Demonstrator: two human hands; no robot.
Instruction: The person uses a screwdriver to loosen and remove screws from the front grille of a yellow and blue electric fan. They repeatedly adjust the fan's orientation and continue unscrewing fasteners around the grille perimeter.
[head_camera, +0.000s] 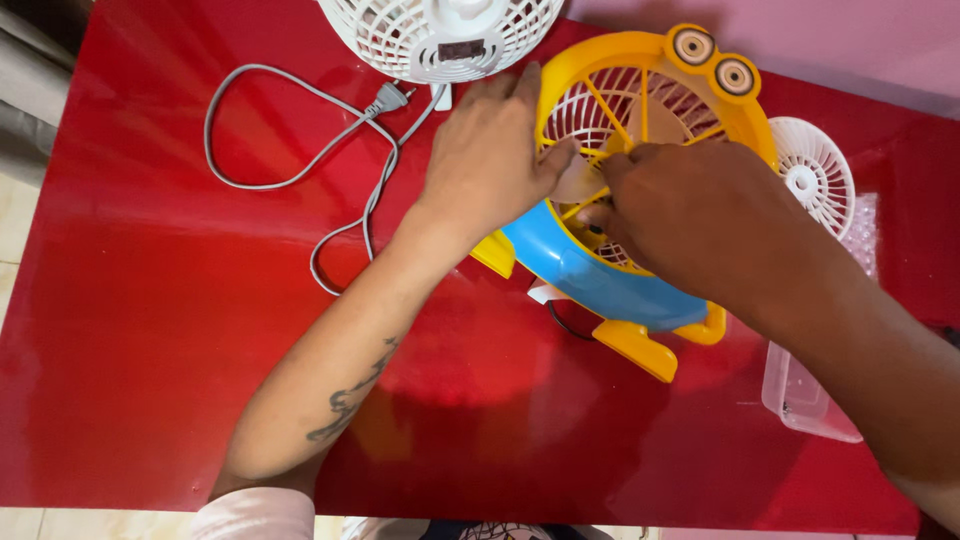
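- The yellow-and-blue toy fan (600, 270) lies on its back near the middle of the red table (150, 300), its round yellow grille facing up at me; I place everything else from it.
- My left hand (490, 150) rests flat on the fan's left rim, fingers spread fairly wide along the yellow ring, thumb reaching in toward the hub. It grips nothing; it only presses on the frame.
- My right hand (680, 210) covers the fan's centre and lower right part, fingers curled in close at the hub, where a pale blade (578, 183) shows between my two hands. The fingertips are pinched narrow there, but whether they hold the blade or just touch it, I cannot tell.
- Two round cartoon eyes (714, 60) sit on the fan's upper right edge, and yellow feet (635, 348) stick out from the blue base on the side nearest me.
- A white paper tag (545, 292) and a thin dark wire (560, 322) peek out at the fan's lower left.
- Just beyond the fan, at the far edge of the table, stands a white fan (440, 35); its grey cord (290, 160) loops across the table left of the toy fan, the plug (388, 98) lying near my left wrist.
- Right of the toy fan lies a loose white grille (815, 175), and nearer to me on that side a clear plastic box (800, 395), partly under my right forearm.
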